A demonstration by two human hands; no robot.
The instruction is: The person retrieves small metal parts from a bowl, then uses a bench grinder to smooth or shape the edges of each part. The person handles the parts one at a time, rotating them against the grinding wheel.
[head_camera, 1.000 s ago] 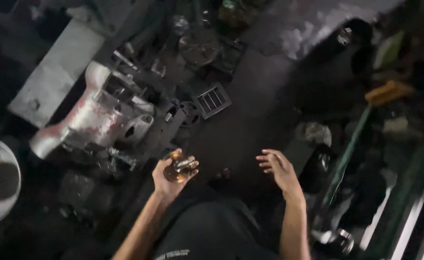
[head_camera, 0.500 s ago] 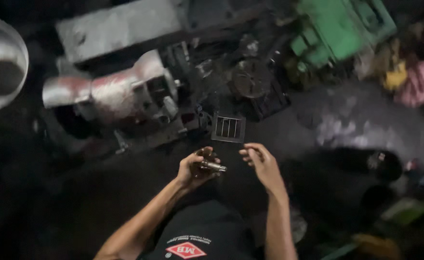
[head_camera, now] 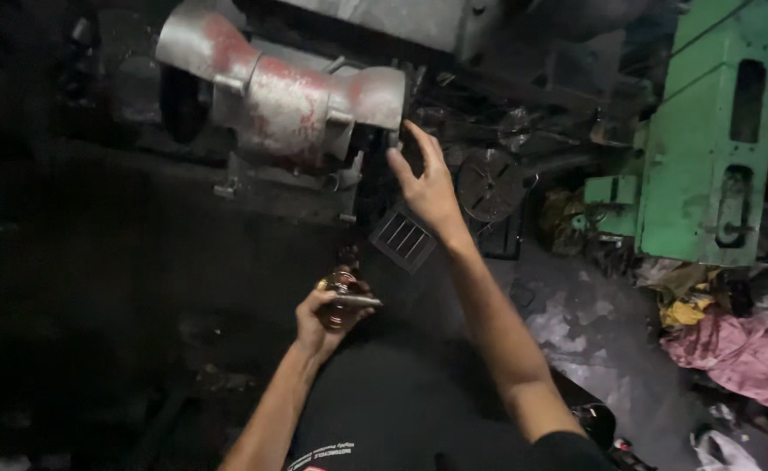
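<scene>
My left hand is closed around a small brass-coloured metal part with a short steel pin sticking out to the right, held low in front of my dark trousers. My right hand is stretched forward with its fingers spread, its fingertips at the right end of a grey machine housing with red patches. Nothing is in the right hand. A small slotted metal grille lies just below the right wrist.
A round slotted metal disc sits right of my right hand. A green machine body stands at the far right, with pink and yellow rags on the dirty floor beneath it. The left side is dark.
My right hand has left the spot beside the left hand and reached forward to the grey housing. The view has swung closer to the machine. The left hand keeps hold of the brass part.
</scene>
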